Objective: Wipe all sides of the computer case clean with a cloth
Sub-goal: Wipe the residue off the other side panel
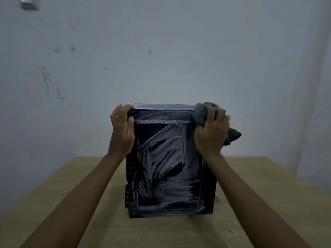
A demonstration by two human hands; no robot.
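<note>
**Two hands on a smeared computer case**

One black computer case (168, 167) is stood upright near the middle of a tan wooden surface (259, 203), its broad side panel turned toward the camera. That panel is covered with whitish streaks and smears, running in slanted and sideways strokes; the narrow top face shows a pale film as well. A row of small slots is seen along the case's lower left edge.

The case's top left corner is gripped by the left hand (122, 129), its fingers (128, 106) curled over the top edge and the thumb laid against the panel. At the top right corner a dark grey cloth (200, 114) is held bunched in the right hand (213, 135), the fingers closed around it and pressing it against the case's corner. A loose end of the cloth is seen hanging out past the right side of that hand.

Behind the surface a pale, scuffed wall (161, 51) is seen, with a light switch plate (28, 3) at the upper left.
</note>
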